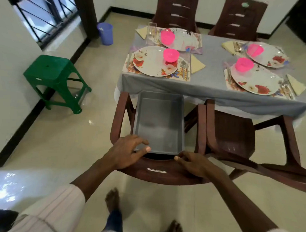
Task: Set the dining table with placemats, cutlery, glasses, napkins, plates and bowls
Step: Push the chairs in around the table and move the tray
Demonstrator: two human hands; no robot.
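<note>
The table [212, 65] wears a grey cloth and carries several settings. Each has a floral placemat, a flowered plate [151, 63], a pink bowl [171, 55], cutlery [185, 68] and a folded yellow napkin [196, 64]. A clear glass [151, 33] stands by the far left setting. An empty grey tub [159, 123] sits on the seat of the near brown chair [156, 172]. My left hand [127, 153] grips the tub's near left corner, fingers over the rim. At the near right corner my right hand [192, 163] curls its fingers on the tub's edge, above the chair's back rail.
A second brown chair [235, 137] stands right of the first, tucked to the table. Two more chairs [177, 11] face from the far side. A green plastic stool [54, 76] is by the left wall, and a blue bucket [105, 33] beyond it. My bare feet [112, 200] are on the tiled floor.
</note>
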